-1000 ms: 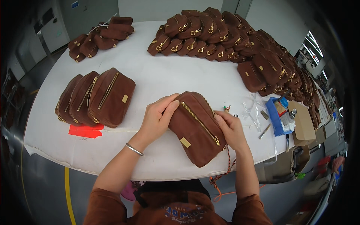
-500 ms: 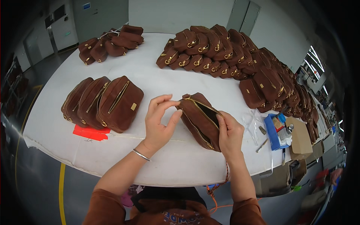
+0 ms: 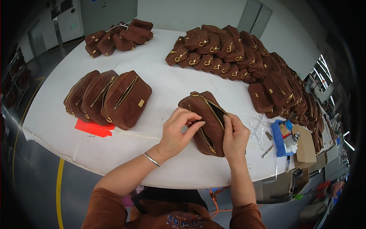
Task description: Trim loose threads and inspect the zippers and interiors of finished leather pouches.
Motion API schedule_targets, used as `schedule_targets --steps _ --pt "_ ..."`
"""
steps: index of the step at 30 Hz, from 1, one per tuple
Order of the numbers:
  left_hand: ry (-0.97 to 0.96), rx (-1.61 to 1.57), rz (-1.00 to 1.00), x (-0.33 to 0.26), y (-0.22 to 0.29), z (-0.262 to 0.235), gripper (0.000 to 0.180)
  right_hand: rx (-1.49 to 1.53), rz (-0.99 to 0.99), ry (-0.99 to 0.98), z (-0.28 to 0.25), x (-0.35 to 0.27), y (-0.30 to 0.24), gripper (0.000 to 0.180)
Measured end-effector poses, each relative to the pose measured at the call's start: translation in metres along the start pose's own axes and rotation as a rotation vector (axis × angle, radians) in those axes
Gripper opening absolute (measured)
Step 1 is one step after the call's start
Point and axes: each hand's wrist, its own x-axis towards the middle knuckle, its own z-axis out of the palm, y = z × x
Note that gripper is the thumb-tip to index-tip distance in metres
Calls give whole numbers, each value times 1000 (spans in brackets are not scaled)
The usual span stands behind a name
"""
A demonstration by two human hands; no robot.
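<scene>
A brown bag [image 3: 211,134] with gold zippers leans on the white table in front of me. Its long top zipper [image 3: 213,108] is undone, and the front pocket zipper [image 3: 206,140] gapes too. My right hand [image 3: 235,134] grips the bag's right side, thumb on the edge of the top opening. Over the front pocket is my left hand [image 3: 178,130], its thumb and forefinger drawn together in a pinch; whatever they hold, if anything, is too small to make out. The other left fingers are curled and partly hidden.
Three similar bags [image 3: 127,100] stand at the left beside red tape [image 3: 93,128]. A large heap of brown bags [image 3: 228,49] fills the back right, with a smaller group [image 3: 124,38] at the back left. A blue bin [image 3: 280,143] and a cardboard box [image 3: 305,149] sit at the right.
My left hand has moved right and down from the bag's upper left corner to its front pocket, thumb and forefinger closing together. The right hand keeps its grip on the bag.
</scene>
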Motion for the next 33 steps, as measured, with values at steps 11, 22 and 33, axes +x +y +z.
schedule_targets --steps 11,22,33 --pt "-33 -5 39 7 10 -9 11 -12 -58 50 2 -4 -2 13" --pt "254 384 -237 -84 49 -154 14 21 -170 87 -2 -21 -14 12" --pt "181 375 -155 -83 107 -131 18 95 -347 -99 0 -66 -58 24"
